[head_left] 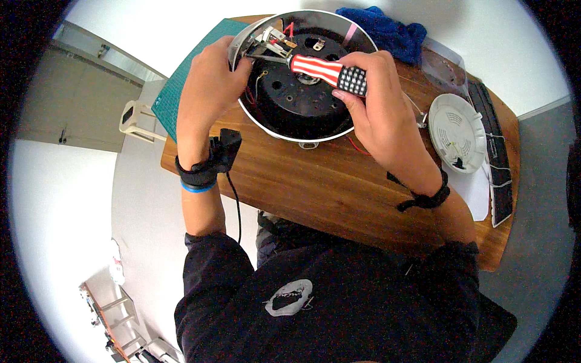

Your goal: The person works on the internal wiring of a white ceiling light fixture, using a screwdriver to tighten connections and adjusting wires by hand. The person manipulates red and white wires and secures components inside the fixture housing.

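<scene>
A round appliance housing (310, 19) with a white rim and a black inside lies open side up on the wooden table. My left hand (210, 88) is closed on its left rim, the fingers partly hidden behind the wall. In my right hand (384, 103) is a screwdriver (318, 69) with a red-and-white striped, black-and-white checked handle. Its shaft points left across the opening, toward the inner wall by my left thumb; the tip is hard to make out. Just above the shaft sits a white switch-like part (272, 37) with red wires. Thin loose wires hang inside the housing.
A pale vented round cover (458, 133) lies at the right, beside a long black strip (496, 157) and white paper (475, 193). Behind are a blue cloth (387, 33) and a clear plastic tray (445, 66). A green cutting mat (181, 91) reaches the left table edge.
</scene>
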`<action>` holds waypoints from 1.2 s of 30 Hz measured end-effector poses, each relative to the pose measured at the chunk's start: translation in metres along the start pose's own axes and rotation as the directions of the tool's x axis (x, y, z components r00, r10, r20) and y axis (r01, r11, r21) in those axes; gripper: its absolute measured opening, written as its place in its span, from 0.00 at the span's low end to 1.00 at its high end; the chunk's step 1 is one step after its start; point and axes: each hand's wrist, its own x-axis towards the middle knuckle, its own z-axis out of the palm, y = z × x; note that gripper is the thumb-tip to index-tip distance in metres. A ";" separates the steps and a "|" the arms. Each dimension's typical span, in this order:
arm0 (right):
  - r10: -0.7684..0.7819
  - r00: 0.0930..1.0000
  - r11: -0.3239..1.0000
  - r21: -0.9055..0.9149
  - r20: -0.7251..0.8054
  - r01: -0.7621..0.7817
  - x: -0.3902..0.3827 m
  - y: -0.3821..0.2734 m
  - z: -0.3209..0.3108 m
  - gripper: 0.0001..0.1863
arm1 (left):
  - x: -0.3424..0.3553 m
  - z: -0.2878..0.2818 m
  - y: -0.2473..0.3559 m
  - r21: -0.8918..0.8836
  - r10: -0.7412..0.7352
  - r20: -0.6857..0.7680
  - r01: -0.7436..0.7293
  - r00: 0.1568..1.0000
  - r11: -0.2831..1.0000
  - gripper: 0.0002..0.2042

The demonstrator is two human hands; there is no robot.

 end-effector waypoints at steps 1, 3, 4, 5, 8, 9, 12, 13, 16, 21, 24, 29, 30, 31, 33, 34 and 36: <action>0.045 0.999 0.999 0.005 0.014 -0.045 -0.001 0.000 0.002 0.25 | 0.000 -0.001 0.000 0.012 0.006 -0.006 -0.006 1.000 1.000 0.22; 0.134 0.990 0.991 0.011 0.040 -0.135 -0.003 0.001 0.005 0.26 | 0.000 -0.001 0.003 0.037 0.020 -0.017 -0.020 1.000 0.999 0.22; 0.128 0.990 0.992 -0.012 0.062 -0.128 -0.003 0.001 0.004 0.26 | 0.000 -0.001 0.003 0.035 0.017 -0.022 -0.016 1.000 0.999 0.22; 0.122 0.989 0.992 -0.032 0.084 -0.120 -0.002 0.000 0.003 0.26 | -0.001 0.000 0.003 0.033 0.012 -0.026 -0.011 1.000 0.999 0.22; 0.000 0.999 1.000 0.003 0.041 0.000 0.002 -0.003 0.000 0.24 | -0.002 0.000 0.001 0.025 -0.007 -0.022 0.008 1.000 1.000 0.22; -0.058 0.998 0.998 0.027 0.007 0.058 0.003 -0.002 -0.001 0.23 | -0.002 0.001 0.000 0.020 -0.014 -0.018 0.014 1.000 1.000 0.22; -0.031 0.999 0.999 0.007 0.009 0.031 0.003 0.005 -0.001 0.20 | -0.001 0.001 0.000 -0.010 0.002 -0.011 -0.002 1.000 1.000 0.22; 0.003 1.000 1.000 0.018 0.028 -0.003 0.002 0.004 -0.001 0.20 | -0.001 0.001 0.000 -0.003 0.011 -0.017 -0.011 1.000 1.000 0.21; 0.162 0.973 0.986 -0.003 0.167 -0.164 0.000 -0.005 -0.001 0.20 | -0.004 0.003 -0.003 0.004 0.025 -0.024 -0.025 0.999 1.000 0.21; 0.145 0.972 0.984 0.074 0.186 -0.161 0.000 -0.012 -0.006 0.18 | 0.000 -0.001 -0.001 -0.065 0.021 0.009 -0.021 1.000 0.998 0.21; 0.001 0.999 0.983 0.182 0.037 -0.007 -0.001 0.001 0.003 0.19 | 0.001 0.000 0.000 -0.039 0.021 0.007 -0.021 1.000 0.999 0.22; -0.073 0.996 0.997 0.003 0.042 0.072 0.001 0.000 0.002 0.22 | -0.001 -0.006 0.009 -0.001 -0.049 0.043 0.049 0.998 0.999 0.22; -0.033 0.998 0.998 -0.052 0.060 0.036 -0.001 -0.003 0.001 0.23 | -0.001 -0.007 0.010 0.001 -0.078 0.065 0.078 0.995 0.997 0.22; 0.008 0.997 0.994 -0.109 0.077 0.000 -0.002 -0.005 0.001 0.24 | -0.001 -0.006 0.007 -0.029 -0.066 0.063 0.067 0.996 0.997 0.22; 0.032 0.995 0.986 -0.166 0.097 -0.015 -0.003 -0.002 0.003 0.26 | -0.002 -0.002 0.001 -0.087 -0.039 0.062 0.044 0.997 0.995 0.22; 0.043 0.993 0.981 -0.194 0.107 -0.022 -0.003 -0.002 0.004 0.27 | -0.003 -0.003 0.002 -0.084 -0.042 0.069 0.048 0.997 0.995 0.22; 0.025 0.994 0.987 -0.160 0.103 -0.008 -0.003 -0.001 0.004 0.26 | -0.005 -0.005 0.007 -0.081 -0.047 0.084 0.053 0.995 0.995 0.23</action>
